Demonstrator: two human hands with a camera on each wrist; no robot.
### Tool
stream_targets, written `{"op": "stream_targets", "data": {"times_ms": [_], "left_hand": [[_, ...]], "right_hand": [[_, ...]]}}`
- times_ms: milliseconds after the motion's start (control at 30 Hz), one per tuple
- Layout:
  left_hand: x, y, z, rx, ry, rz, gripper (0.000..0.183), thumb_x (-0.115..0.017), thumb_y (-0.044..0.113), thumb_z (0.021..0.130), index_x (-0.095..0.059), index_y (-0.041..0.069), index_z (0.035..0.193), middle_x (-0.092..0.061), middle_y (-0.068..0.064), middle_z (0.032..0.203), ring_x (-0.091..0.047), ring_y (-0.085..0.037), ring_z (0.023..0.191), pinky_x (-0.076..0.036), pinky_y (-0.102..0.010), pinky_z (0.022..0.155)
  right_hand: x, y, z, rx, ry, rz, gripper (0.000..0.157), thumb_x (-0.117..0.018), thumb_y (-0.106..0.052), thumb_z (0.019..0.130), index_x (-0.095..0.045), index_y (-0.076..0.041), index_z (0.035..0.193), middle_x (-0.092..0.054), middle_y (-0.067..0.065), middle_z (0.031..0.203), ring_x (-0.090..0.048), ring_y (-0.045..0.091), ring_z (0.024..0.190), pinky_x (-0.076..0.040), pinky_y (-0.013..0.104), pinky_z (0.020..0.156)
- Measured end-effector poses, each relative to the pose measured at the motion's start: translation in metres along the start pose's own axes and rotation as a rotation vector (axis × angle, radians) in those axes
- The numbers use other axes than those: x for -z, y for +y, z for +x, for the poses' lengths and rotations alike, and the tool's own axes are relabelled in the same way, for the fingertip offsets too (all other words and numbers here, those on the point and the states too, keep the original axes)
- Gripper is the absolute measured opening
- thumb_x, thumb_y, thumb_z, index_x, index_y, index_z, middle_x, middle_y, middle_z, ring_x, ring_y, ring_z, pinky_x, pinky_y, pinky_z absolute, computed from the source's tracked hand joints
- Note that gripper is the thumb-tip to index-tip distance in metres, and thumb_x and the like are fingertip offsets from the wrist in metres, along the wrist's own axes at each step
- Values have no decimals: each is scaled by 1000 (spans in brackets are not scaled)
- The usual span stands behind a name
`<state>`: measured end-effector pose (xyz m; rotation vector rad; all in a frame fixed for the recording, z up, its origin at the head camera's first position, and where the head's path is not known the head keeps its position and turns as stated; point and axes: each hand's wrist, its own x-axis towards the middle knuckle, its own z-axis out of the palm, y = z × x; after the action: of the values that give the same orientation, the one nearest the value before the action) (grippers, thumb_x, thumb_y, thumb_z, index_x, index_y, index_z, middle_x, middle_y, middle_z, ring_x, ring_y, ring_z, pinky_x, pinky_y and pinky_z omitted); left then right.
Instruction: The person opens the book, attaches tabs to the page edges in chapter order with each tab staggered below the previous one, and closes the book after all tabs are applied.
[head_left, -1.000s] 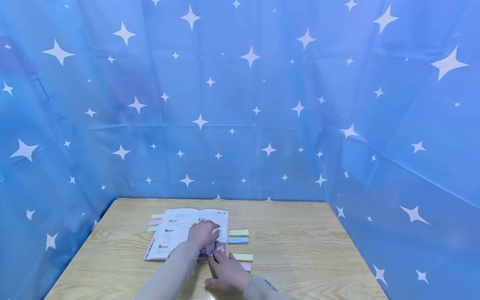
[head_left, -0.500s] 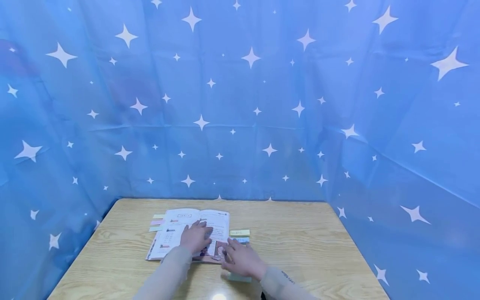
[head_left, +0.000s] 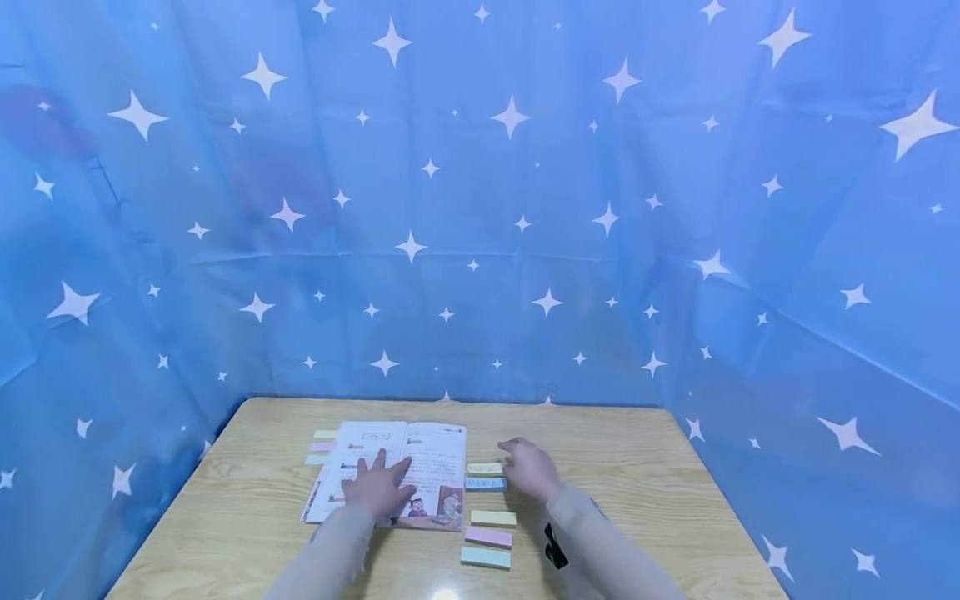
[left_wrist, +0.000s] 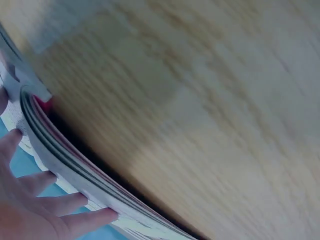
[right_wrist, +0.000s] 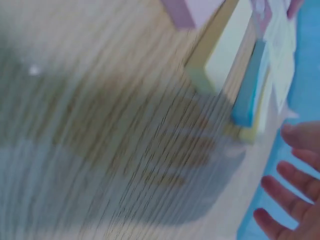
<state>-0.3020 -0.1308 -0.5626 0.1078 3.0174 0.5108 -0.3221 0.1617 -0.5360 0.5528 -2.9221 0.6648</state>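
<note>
An open book with printed text and a picture lies on the wooden table. My left hand rests on its pages with fingers spread; the left wrist view shows these fingers near the book's page edges. Over the table to the right is my right hand, beside a yellow sticky-note pad and a blue sticky-note pad, both with writing. In the right wrist view, its relaxed fingers are apart and hold nothing.
Nearer me lie a yellow pad, a pink pad and a green pad. Coloured tabs stick out at the book's left edge. A blue star-patterned curtain surrounds the wooden table.
My right hand has moved from the book's lower right corner away to the right, uncovering the pads. My left hand has shifted left and nearer me across the pages.
</note>
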Motion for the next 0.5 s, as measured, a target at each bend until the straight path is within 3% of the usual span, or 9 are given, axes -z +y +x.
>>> {"op": "stream_targets", "data": {"times_ms": [233,500], "left_hand": [[-3,-1,-3,41,-18,5,58,-65,53,85,-56,28,138,-34,-23,151,-21,-64,131,-20,-85,90],[-1,2,1,24,-2,3,57,-65,52,85,-58,27,136,-37,-24,149,-24,-63,129,-23,-84,88]], "right_hand": [[-6,13,6,18,-112,28,39,-64,7,75,-70,-1,113,-69,12,110,-64,30,101,-54,46,85],[-9,23,14,49,-130,-69,27,-74,-2,79,-75,-9,105,-71,4,102,-65,23,93,-56,41,79]]}}
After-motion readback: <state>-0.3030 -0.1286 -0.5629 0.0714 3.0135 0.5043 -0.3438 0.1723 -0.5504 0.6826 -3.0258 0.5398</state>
